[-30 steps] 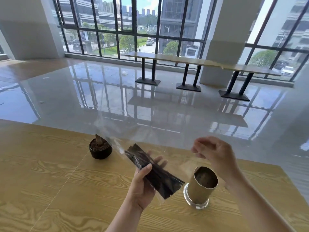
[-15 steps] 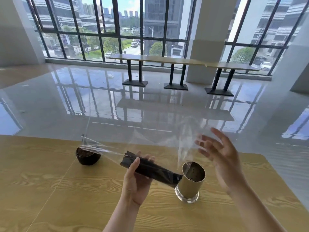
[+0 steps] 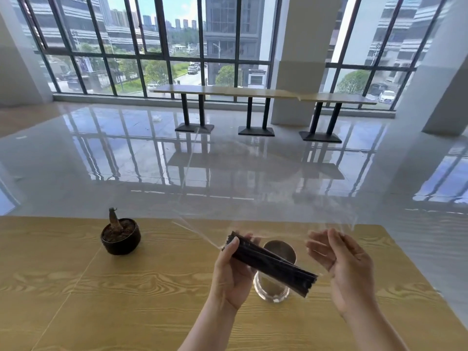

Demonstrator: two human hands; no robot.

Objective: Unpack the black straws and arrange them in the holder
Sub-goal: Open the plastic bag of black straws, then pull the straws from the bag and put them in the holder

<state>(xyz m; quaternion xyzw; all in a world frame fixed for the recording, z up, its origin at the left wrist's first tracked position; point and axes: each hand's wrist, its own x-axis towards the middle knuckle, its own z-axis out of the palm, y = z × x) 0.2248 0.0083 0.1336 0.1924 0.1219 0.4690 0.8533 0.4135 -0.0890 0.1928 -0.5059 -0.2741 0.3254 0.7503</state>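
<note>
My left hand (image 3: 230, 277) grips a bundle of black straws (image 3: 273, 267) near its upper left end. The bundle lies slanted, its lower right end out over the holder (image 3: 269, 290), a gold-coloured cylinder in a clear glass base standing on the wooden table (image 3: 126, 300). A sheet of clear plastic wrap (image 3: 253, 224) spreads up and outward from the bundle. My right hand (image 3: 347, 262) is to the right of the bundle with fingers apart, its fingertips at the wrap's right edge; I cannot tell if they pinch it.
A small dark pot (image 3: 121, 235) with soil and a stub of a plant stands on the table to the left. The table's far edge runs just behind the pot. Beyond it lie a glossy floor and a long bench table (image 3: 253, 92) by the windows.
My left hand has moved the straw bundle rightward over the holder. My right hand went from a pinch to spread fingers, and the wrap has opened out wider.
</note>
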